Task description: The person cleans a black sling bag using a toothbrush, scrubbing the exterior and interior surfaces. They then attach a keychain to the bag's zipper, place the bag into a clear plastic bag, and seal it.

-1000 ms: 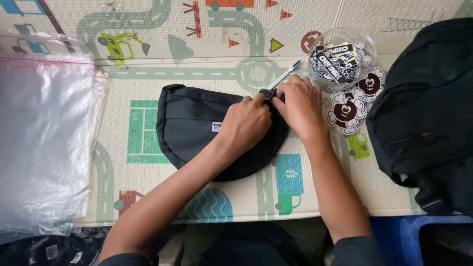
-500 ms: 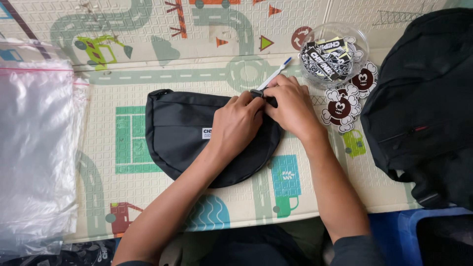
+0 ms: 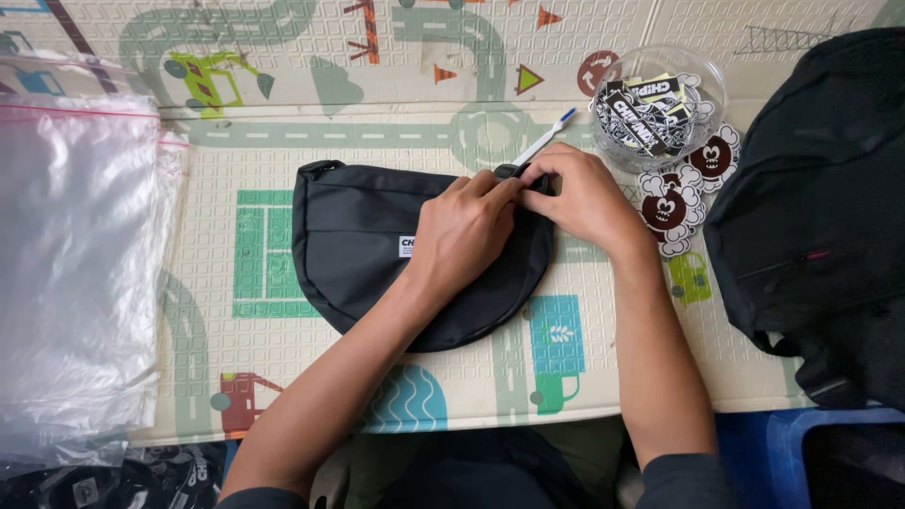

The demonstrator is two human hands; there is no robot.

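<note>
Black fabric pouch (image 3: 377,250) sits mid-mat with left hand (image 3: 467,231) and right hand (image 3: 584,196) both pinching its far right corner, so a hard tug could knock the pen (image 3: 544,143) or the sticker bowl (image 3: 660,104) just beyond.

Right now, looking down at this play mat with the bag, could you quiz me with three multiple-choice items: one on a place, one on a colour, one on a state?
1. Where is the clear round plastic bowl of stickers?
A. beyond the right hand
B. left of the bag
C. on the bag

2. What colour is the half-round fabric bag?
A. red
B. black
C. white

3. How do the hands stand?
A. both raised
B. one raised
C. both on the bag

A: bowl lies above the right hand.
B: black cloth.
C: the left hand and the right pinch its upper edge.
</note>
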